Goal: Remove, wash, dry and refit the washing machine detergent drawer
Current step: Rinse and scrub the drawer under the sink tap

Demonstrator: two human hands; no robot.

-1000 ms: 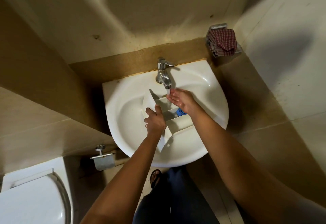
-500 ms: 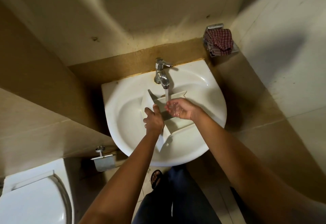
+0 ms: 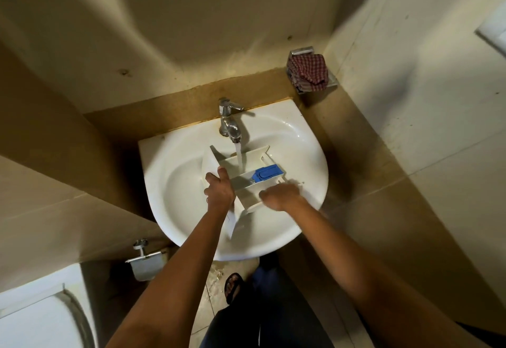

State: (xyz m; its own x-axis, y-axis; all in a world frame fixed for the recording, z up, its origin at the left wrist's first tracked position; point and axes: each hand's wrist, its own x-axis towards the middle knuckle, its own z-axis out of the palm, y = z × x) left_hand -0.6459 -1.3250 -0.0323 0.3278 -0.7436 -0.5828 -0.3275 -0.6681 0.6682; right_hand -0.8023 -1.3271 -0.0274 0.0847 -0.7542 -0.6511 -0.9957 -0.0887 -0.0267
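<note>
The white detergent drawer (image 3: 247,183) lies in the white sink (image 3: 175,183), with a blue insert (image 3: 265,173) in its right compartment. Water runs from the chrome tap (image 3: 229,124) into the drawer's far compartment. My left hand (image 3: 219,191) grips the drawer's left wall, thumb over the rim. My right hand (image 3: 280,195) is blurred, lying with fingers spread over the drawer's near compartment.
A red checked cloth (image 3: 309,72) sits in a chrome wall holder at the back right. A toilet (image 3: 41,317) stands at the lower left, with a paper holder (image 3: 145,261) on the wall beside it. My sandalled foot (image 3: 232,287) is under the sink.
My right hand has moved from under the water stream down to the drawer's near compartment, uncovering the blue insert. My left hand keeps its hold on the drawer.
</note>
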